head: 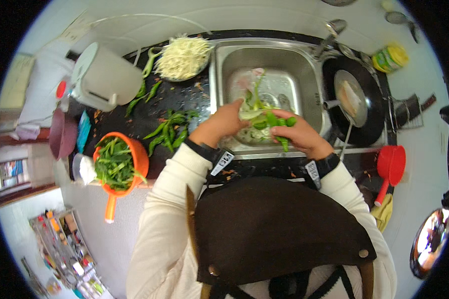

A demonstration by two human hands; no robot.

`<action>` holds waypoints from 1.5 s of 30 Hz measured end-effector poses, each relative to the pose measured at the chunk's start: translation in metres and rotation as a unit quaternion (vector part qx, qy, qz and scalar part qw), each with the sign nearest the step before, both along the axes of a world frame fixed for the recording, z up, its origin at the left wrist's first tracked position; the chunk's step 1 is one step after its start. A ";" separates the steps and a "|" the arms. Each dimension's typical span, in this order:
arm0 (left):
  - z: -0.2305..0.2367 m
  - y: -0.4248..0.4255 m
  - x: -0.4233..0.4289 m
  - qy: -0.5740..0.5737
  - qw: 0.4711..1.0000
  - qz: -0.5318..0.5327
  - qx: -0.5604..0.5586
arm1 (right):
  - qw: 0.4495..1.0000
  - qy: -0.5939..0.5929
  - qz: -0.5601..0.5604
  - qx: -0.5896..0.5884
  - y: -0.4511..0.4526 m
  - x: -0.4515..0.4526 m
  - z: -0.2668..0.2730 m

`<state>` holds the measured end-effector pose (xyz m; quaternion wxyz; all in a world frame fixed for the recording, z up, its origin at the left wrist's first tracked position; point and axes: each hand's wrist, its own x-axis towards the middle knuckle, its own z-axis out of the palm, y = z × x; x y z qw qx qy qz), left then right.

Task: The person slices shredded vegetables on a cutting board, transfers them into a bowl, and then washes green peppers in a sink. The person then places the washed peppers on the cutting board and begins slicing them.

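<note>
Over the steel sink [307, 71], my right hand [299, 132] holds several green chili peppers [283, 123]. My left hand [226, 121] is close beside it, its fingers at a pale green vegetable piece [251, 112]; whether they grip it is hard to tell. Green stems and pale scraps lie in the sink below. Left of the sink, more green peppers [168, 132] are piled on the black countertop [187, 97]. A heap of bean sprouts [183, 56] fills a round dish behind them. Leafy greens [116, 164] fill an orange handled strainer [140, 157] at the counter's front left.
A black wok [372, 129] with a metal ladle stands right of the sink, under the faucet side. A red dipper [391, 164] is at the right front. A large lidded plastic container [108, 76] and a purple basin [62, 134] stand at the left.
</note>
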<state>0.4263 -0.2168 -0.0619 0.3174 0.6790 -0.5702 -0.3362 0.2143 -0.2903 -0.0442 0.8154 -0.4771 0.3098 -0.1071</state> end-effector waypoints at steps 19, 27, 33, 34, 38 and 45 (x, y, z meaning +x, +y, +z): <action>0.037 0.090 0.100 -0.396 0.895 0.207 -0.015 | 0.998 0.037 -0.025 0.051 -0.005 0.013 -0.003; 0.039 0.033 0.048 0.258 0.953 0.124 0.101 | 1.000 0.007 0.022 -0.004 0.007 0.034 -0.002; 0.024 0.020 -0.002 0.412 0.900 0.122 0.069 | 0.997 -0.009 0.079 -0.008 0.007 0.030 0.003; 0.024 0.020 -0.004 0.373 0.919 0.110 0.071 | 0.996 -0.013 0.089 0.000 0.007 0.029 0.004; 0.021 0.019 -0.002 0.242 0.963 0.056 0.106 | 0.993 0.067 0.100 -0.017 0.007 0.027 0.003; 0.004 0.009 -0.009 0.430 0.886 0.071 0.156 | 0.994 0.022 0.107 0.006 0.005 0.024 -0.001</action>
